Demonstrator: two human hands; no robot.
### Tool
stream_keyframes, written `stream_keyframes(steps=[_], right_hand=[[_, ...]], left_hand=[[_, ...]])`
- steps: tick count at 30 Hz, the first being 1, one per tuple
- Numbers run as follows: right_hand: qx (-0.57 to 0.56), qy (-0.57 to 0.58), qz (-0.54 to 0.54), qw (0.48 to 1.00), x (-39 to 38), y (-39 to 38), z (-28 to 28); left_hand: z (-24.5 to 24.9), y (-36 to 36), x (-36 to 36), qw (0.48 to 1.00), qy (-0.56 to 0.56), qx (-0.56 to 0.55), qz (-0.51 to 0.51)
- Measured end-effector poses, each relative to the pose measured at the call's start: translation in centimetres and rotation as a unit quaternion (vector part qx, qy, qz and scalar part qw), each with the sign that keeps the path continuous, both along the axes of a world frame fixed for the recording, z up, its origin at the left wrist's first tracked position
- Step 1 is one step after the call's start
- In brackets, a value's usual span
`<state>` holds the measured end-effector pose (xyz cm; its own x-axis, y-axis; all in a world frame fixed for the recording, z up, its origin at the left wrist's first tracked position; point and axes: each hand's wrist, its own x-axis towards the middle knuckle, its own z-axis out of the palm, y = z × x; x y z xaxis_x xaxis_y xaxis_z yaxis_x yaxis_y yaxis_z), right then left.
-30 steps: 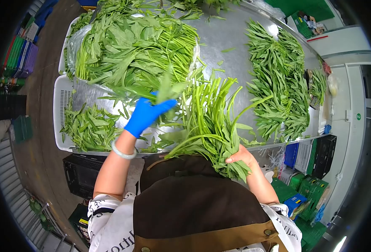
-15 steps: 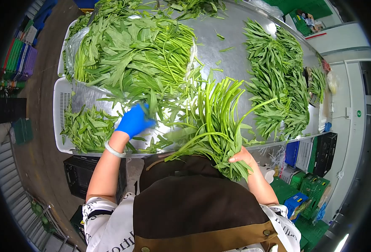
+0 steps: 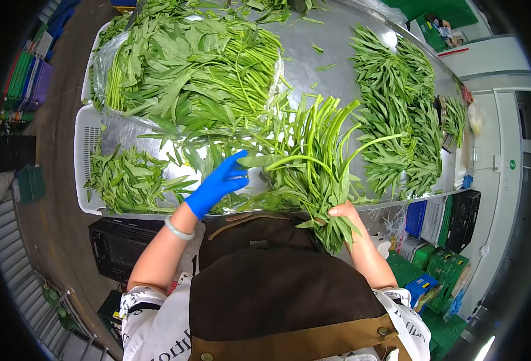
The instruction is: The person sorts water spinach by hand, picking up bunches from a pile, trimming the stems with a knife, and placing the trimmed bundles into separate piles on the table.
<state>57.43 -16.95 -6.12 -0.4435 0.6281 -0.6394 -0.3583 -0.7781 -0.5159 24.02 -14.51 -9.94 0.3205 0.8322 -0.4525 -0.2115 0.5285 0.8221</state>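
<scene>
My bare right hand (image 3: pixel 345 212) grips a bunch of water spinach (image 3: pixel 314 144) by its leafy end, close to the apron at the table's near edge. The cut stems of the bunch point away from me over the table. To its left, my left hand (image 3: pixel 218 185) in a blue glove has its fingers apart, with the fingertips beside a leaf sticking out from the bunch. Beneath and around the glove lie loose leaves (image 3: pixel 199 155) on the metal table. A large heap of water spinach (image 3: pixel 193 72) lies just beyond, partly on clear plastic.
Neat rows of water spinach (image 3: pixel 398 114) cover the table's right side. Loose leaves (image 3: pixel 127 180) lie at the left by a white plastic basket (image 3: pixel 88 144). A black crate (image 3: pixel 118 246) stands below the table, and green crates (image 3: pixel 446 271) stand at the lower right.
My left hand has moved right toward the bunch and its fingers have spread; the leaf at its fingers is gone from them. The bunch has shifted slightly up and right.
</scene>
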Motion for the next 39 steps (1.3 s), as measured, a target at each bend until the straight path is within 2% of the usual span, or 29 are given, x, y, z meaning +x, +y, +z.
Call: stream_keyframes(steps=[3, 6, 7, 8, 9, 10, 11, 12, 13, 14, 16, 19, 20, 22, 25, 28, 31, 34, 36, 38, 39], right_hand=[[0.016, -0.032, 0.018, 0.999, -1.5, 0.4, 1.5], [0.007, -0.072, 0.008, 0.997, -2.7, 0.7, 2.7], [0.011, -0.069, 0.006, 0.998, -2.8, 0.7, 3.0], [0.013, -0.063, 0.019, 0.998, -2.4, 0.8, 2.7], [0.015, -0.056, 0.029, 0.998, -1.6, 0.7, 2.1], [0.016, -0.049, 0.038, 0.998, -1.1, 0.5, 1.8], [0.007, -0.053, 0.026, 0.998, -1.3, 0.4, 2.4], [0.004, -0.048, 0.023, 0.999, -1.0, 0.2, 2.2], [0.001, -0.042, 0.02, 0.999, -0.4, -0.2, 1.7], [-0.002, -0.036, 0.018, 0.999, 0.0, -0.4, 1.2], [-0.011, -0.021, 0.005, 1.0, 0.3, -0.7, 1.0], [-0.011, -0.003, -0.003, 1.0, 0.3, -0.7, 0.8], [-0.012, 0.003, -0.003, 1.0, 0.3, -0.7, 0.7], [-0.011, 0.013, 0.003, 1.0, 0.1, -0.2, 0.5], [-0.014, 0.013, 0.011, 1.0, -0.4, -0.2, 0.6], [-0.007, 0.004, 0.031, 0.999, -1.0, 0.2, 1.0], [0.007, 0.005, 0.058, 0.998, -0.8, 0.2, 1.1], [0.005, -0.016, 0.067, 0.998, -1.2, 0.1, 2.1], [0.013, -0.002, 0.065, 0.998, -1.0, 0.0, 1.7], [0.011, 0.017, 0.057, 0.998, -0.4, -0.4, 0.8], [0.016, 0.016, 0.051, 0.998, 0.0, -0.7, 0.7]], left_hand=[[-2.1, 0.1, 2.1, 0.993, -0.026, -0.027, -0.113], [0.6, 0.3, 4.7, 0.99, 0.038, 0.005, -0.138], [1.1, 1.1, 4.3, 0.967, 0.16, -0.001, -0.197], [-1.9, 1.2, 3.2, 0.929, 0.276, 0.192, -0.156], [-4.9, 1.3, 1.9, 0.839, 0.378, 0.375, -0.11], [-4.9, 2.2, 1.2, 0.948, 0.237, 0.184, 0.101], [-6.0, 3.4, -1.8, 0.936, 0.226, 0.25, 0.096], [-4.4, 4.4, -3.7, 0.941, 0.319, 0.055, 0.093], [-4.5, 4.6, -5.8, 0.974, 0.117, -0.002, 0.195], [-4.6, 4.7, -7.0, 0.956, 0.086, -0.037, 0.278], [-4.2, 4.5, -9.1, 0.947, 0.273, 0.003, 0.169], [-4.6, 3.5, -9.1, 0.899, 0.427, 0.099, -0.014], [-4.8, 2.9, -8.5, 0.897, 0.416, 0.149, -0.019], [-2.1, 2.8, -4.8, 0.886, 0.392, 0.246, -0.023], [2.4, 3.6, -0.4, 0.934, 0.205, 0.286, -0.064], [4.5, 3.8, 3.0, 0.938, 0.091, 0.326, -0.078], [2.7, 4.8, 2.9, 0.982, 0.036, 0.097, -0.156], [4.3, 4.8, 3.2, 0.971, 0.158, 0.149, -0.104], [4.3, 4.8, 2.5, 0.958, 0.192, 0.182, -0.109], [2.5, 4.8, 0.8, 0.928, 0.242, 0.256, -0.123], [0.9, 4.9, -0.1, 0.868, 0.322, 0.375, -0.055]])
